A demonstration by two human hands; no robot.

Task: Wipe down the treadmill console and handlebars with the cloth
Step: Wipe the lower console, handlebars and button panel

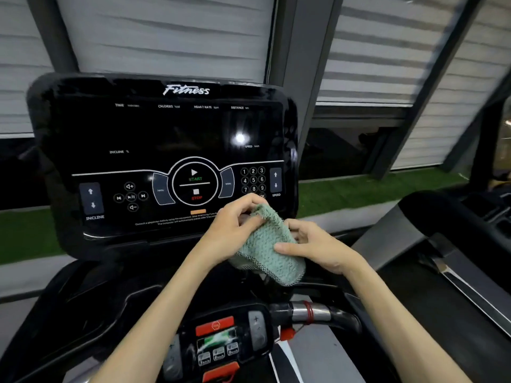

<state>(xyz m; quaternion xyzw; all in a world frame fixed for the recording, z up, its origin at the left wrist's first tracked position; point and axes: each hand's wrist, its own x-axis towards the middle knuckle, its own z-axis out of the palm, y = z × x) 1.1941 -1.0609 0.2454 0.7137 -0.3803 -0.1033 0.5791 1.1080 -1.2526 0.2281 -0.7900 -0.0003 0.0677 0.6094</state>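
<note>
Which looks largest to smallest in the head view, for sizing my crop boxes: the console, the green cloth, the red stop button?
1. console
2. green cloth
3. red stop button
Clear gaps, though cloth and button sit nearer the camera.

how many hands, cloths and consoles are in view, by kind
hands: 2 (left hand, right hand)
green cloth: 1, gripped by the fingers of both hands
treadmill console: 1
total: 4
</note>
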